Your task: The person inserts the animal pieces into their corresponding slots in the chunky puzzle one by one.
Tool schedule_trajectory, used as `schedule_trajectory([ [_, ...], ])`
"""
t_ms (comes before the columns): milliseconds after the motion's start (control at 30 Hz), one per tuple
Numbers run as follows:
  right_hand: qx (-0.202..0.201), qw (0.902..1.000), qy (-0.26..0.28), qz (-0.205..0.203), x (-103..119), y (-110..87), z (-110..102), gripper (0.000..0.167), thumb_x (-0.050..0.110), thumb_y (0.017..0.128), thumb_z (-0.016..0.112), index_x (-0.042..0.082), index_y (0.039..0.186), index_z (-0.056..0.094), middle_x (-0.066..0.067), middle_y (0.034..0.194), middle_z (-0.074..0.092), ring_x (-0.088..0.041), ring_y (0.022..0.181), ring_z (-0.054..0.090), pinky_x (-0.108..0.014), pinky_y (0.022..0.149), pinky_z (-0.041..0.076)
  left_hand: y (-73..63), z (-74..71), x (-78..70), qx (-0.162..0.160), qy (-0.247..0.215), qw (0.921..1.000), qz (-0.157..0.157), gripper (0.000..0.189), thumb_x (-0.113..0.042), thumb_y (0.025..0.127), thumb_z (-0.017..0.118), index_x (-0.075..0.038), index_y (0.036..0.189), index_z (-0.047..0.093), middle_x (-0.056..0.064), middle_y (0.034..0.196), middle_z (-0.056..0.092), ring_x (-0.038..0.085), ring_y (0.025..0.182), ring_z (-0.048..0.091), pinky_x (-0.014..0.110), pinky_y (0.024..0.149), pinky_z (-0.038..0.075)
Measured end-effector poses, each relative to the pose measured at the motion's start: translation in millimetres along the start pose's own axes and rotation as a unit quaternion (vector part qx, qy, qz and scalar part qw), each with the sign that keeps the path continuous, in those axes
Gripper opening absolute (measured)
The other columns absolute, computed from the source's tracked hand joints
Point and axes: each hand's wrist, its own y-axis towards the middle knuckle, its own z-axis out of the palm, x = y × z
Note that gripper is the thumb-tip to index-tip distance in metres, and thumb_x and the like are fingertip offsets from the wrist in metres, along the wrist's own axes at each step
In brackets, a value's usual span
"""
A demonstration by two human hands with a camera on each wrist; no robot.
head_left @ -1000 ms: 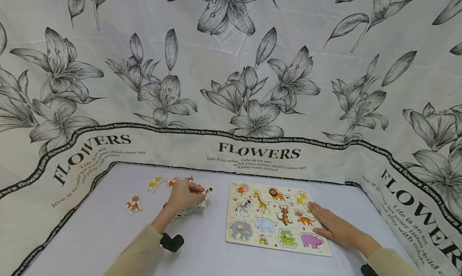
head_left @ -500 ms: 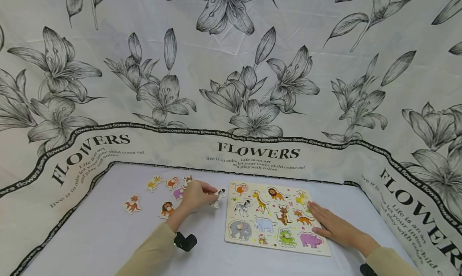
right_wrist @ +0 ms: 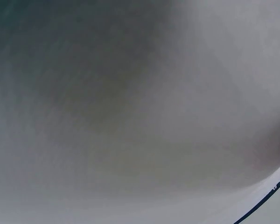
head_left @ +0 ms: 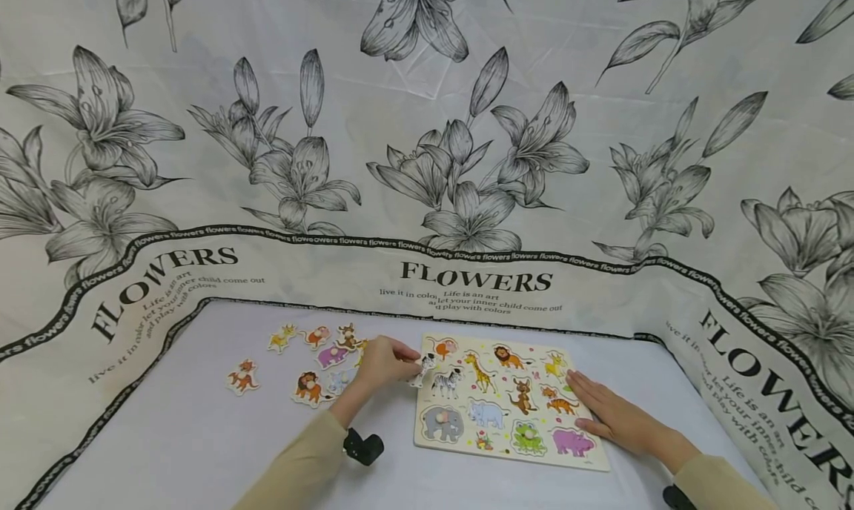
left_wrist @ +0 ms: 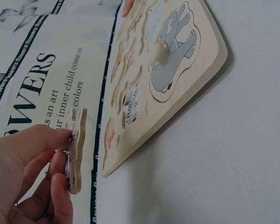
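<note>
My left hand (head_left: 385, 363) pinches a zebra puzzle piece (head_left: 425, 368) between thumb and fingers. In the head view the piece overlaps the left edge of the wooden animal puzzle board (head_left: 490, 451), close to the printed zebra (head_left: 445, 383). The left wrist view shows the zebra piece (left_wrist: 76, 151) edge-on, held upright, with the board (left_wrist: 210, 70) beyond it. An elephant piece (head_left: 442, 424) with a knob and a frog piece (head_left: 529, 439) sit in the board. My right hand (head_left: 623, 417) rests with straight fingers on the board's right edge. The right wrist view is mostly blurred.
Loose pieces lie on the white table left of the board: a tiger (head_left: 243, 376), a goat (head_left: 282, 338), a monkey (head_left: 316, 336), a kangaroo (head_left: 348, 336), a hippo (head_left: 331, 356) and a lion (head_left: 308, 388). A flower-printed cloth (head_left: 300, 273) stands behind.
My left hand has carried the zebra piece rightward from the loose pieces to the board's left edge, uncovering the hippo and lion. The right hand has stayed on the board.
</note>
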Motion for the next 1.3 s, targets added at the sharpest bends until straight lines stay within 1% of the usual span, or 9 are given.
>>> schedule_trajectory([
  [67,0.002,1.0,0.004,0.003,-0.2,0.1,-0.1,0.072,0.043,0.097,0.051,-0.002,0.148,0.028,-0.029,0.152,0.028,0.024,0.132,-0.014,0.003,0.101,-0.009,0.9,3.4,-0.4,0.002,-0.001,1.0,-0.004,0.013,-0.012,0.071,0.082,-0.008,0.082,0.076,0.002,0.071,0.07,0.008,0.057,0.054,0.021,0.051,0.045],
  [300,0.008,0.9999,0.004,0.008,0.6,0.2,-1.0,0.073,0.044,0.097,0.051,-0.002,0.149,0.028,-0.028,0.152,0.027,0.024,0.131,-0.015,0.003,0.101,-0.01,3.9,15.4,-0.4,0.004,0.006,1.0,0.003,0.012,-0.014,0.071,0.082,-0.01,0.08,0.076,0.001,0.073,0.07,0.008,0.059,0.055,0.021,0.052,0.045],
  [667,0.007,0.9999,0.003,0.012,1.9,0.1,-2.1,0.073,0.044,0.096,0.051,-0.001,0.149,0.028,-0.027,0.153,0.028,0.024,0.131,-0.014,0.003,0.101,-0.009,7.8,31.6,0.1,0.018,0.007,0.9998,0.0,0.012,-0.016,0.072,0.082,-0.01,0.081,0.076,0.0,0.074,0.071,0.007,0.06,0.056,0.02,0.054,0.045],
  [867,0.017,0.9995,0.007,0.027,1.4,-0.3,-1.9,0.074,0.046,0.096,0.05,0.001,0.15,0.026,-0.025,0.154,0.026,0.025,0.129,-0.015,0.004,0.1,-0.01,11.0,40.1,2.6,0.017,0.001,0.9998,0.009,0.012,-0.016,0.072,0.082,-0.01,0.08,0.076,0.0,0.072,0.071,0.007,0.058,0.057,0.02,0.054,0.046],
  [1000,0.02,0.9993,0.009,0.032,0.8,-0.4,-2.1,0.075,0.047,0.096,0.05,0.003,0.151,0.025,-0.024,0.155,0.025,0.025,0.129,-0.016,0.004,0.1,-0.01,12.3,44.5,3.1,0.014,0.005,0.9997,0.017,0.01,-0.014,0.072,0.082,-0.01,0.078,0.076,-0.001,0.07,0.07,0.006,0.057,0.057,0.02,0.053,0.046],
  [1133,0.012,0.9996,0.011,0.023,2.4,-0.5,-3.2,0.074,0.046,0.096,0.051,0.002,0.15,0.026,-0.025,0.154,0.026,0.024,0.13,-0.015,0.004,0.1,-0.009,12.3,49.1,3.1,0.013,0.007,0.9996,0.023,0.008,-0.013,0.072,0.081,-0.01,0.077,0.076,-0.003,0.069,0.069,0.004,0.056,0.055,0.019,0.052,0.046],
  [1300,0.003,1.0,0.002,0.001,3.4,-1.1,-4.3,0.072,0.042,0.097,0.051,0.0,0.149,0.027,-0.029,0.152,0.028,0.023,0.131,-0.015,0.003,0.101,-0.009,13.0,54.1,3.8,0.018,0.008,0.9997,0.017,0.009,-0.015,0.072,0.082,-0.01,0.078,0.076,-0.002,0.07,0.07,0.005,0.056,0.056,0.02,0.053,0.046],
])
